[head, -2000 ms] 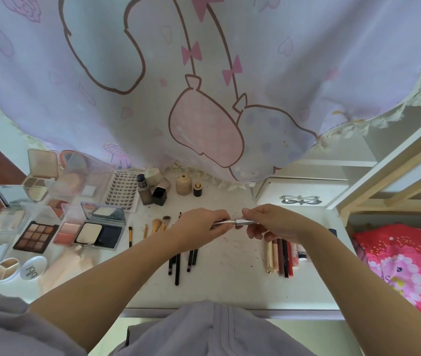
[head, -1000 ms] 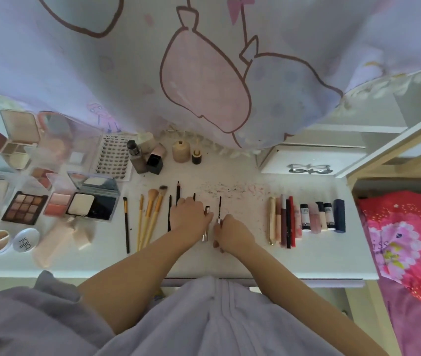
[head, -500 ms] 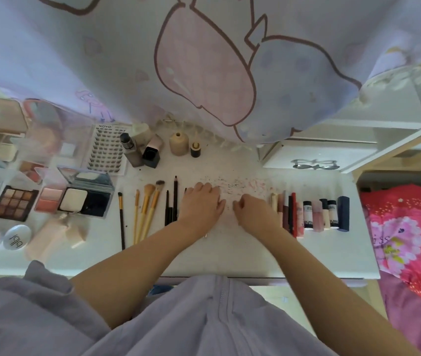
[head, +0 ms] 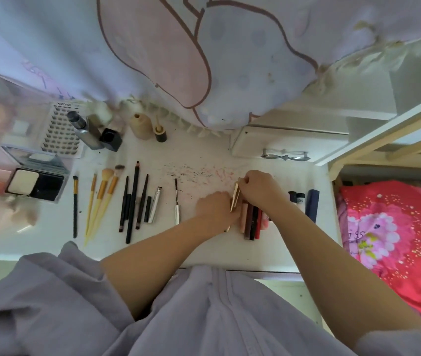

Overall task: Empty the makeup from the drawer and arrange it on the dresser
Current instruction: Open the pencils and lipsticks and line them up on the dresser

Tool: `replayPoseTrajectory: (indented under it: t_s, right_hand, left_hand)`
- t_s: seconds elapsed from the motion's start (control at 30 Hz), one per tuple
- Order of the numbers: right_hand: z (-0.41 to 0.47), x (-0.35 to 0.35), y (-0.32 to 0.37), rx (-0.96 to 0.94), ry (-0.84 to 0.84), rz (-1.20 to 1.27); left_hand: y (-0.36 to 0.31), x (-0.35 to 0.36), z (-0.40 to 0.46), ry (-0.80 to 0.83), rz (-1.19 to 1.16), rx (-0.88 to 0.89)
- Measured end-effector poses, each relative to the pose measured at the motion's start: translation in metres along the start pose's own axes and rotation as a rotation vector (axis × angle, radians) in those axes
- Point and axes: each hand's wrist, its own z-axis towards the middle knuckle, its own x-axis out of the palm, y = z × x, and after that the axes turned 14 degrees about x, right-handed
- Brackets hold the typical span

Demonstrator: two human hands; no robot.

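On the white dresser top (head: 204,249) my right hand (head: 262,190) pinches the upper end of a slim gold tube (head: 235,197). My left hand (head: 213,209) closes on its lower half. The tube is tilted, right beside a row of lip tubes (head: 251,223) lying side by side. Further right stand dark and white capped tubes (head: 311,204). To the left lie a silver tube (head: 155,204), a thin wand (head: 176,201), black pencils (head: 133,201) and yellow-handled brushes (head: 101,196).
Open palettes (head: 22,185), a lash tray (head: 62,129) and small bottles (head: 87,133) fill the back left. A white drawer box with a bow handle (head: 285,146) sits at the back right. A printed curtain (head: 204,60) hangs overhead. A red blanket (head: 396,240) lies to the right.
Both hands let go of the silver tube and its wand, which now lie apart on the dresser. They moved right to the lip tube row and took hold of the gold tube.
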Motion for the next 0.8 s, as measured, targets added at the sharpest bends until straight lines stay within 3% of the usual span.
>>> replayPoseTrajectory:
  t_s: [0.1,0.23,0.43,0.53,0.67,0.8]
  right_hand:
    - [-0.001,-0.004,0.003,0.002,0.016,0.003]
    - [-0.013,-0.009,0.015,-0.042,0.200,0.146]
    - [-0.038,-0.017,0.026,-0.136,0.375,0.427]
    - [-0.053,-0.024,0.026,-0.201,0.371,0.533]
    - [-0.072,-0.033,0.026,-0.332,0.280,0.482]
    - [-0.095,-0.041,0.027,-0.288,0.365,0.424]
  left_hand:
    - [0.007,-0.007,-0.009,-0.061,-0.220,0.006]
    - [0.021,-0.016,-0.031,-0.150,-0.235,0.164]
    - [0.035,-0.035,-0.055,-0.246,-0.069,0.276]
    - [0.034,-0.054,-0.057,-0.268,0.069,0.307]
    - [0.035,-0.074,-0.065,-0.244,0.032,0.344]
    - [0.047,-0.092,-0.084,-0.239,0.063,0.426]
